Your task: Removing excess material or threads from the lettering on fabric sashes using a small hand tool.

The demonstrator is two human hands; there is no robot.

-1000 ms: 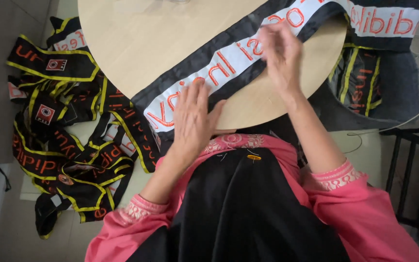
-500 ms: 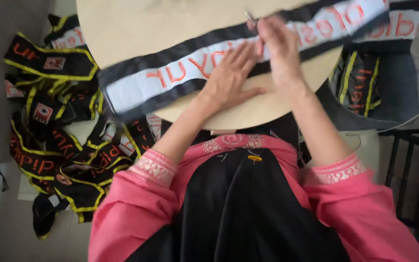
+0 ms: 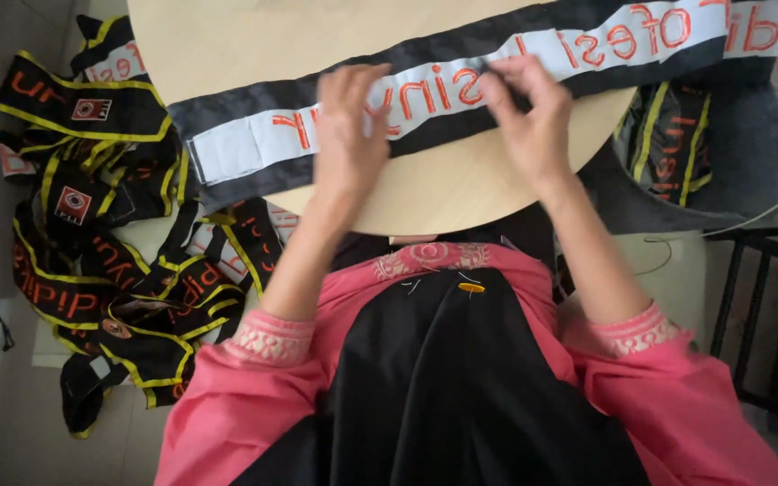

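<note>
The one camera sits on my head, looking steeply down and close over my lap onto the near edge of the round desk (image 3: 461, 193); its far side seems cut off.

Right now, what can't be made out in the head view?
- Right end of the black-and-white sash: cut off by the frame edge.
- Whatever the right hand pinches: hidden by its fingers.
- Sash under the left hand: covered.
- Round table: far side beyond the top edge.
</note>
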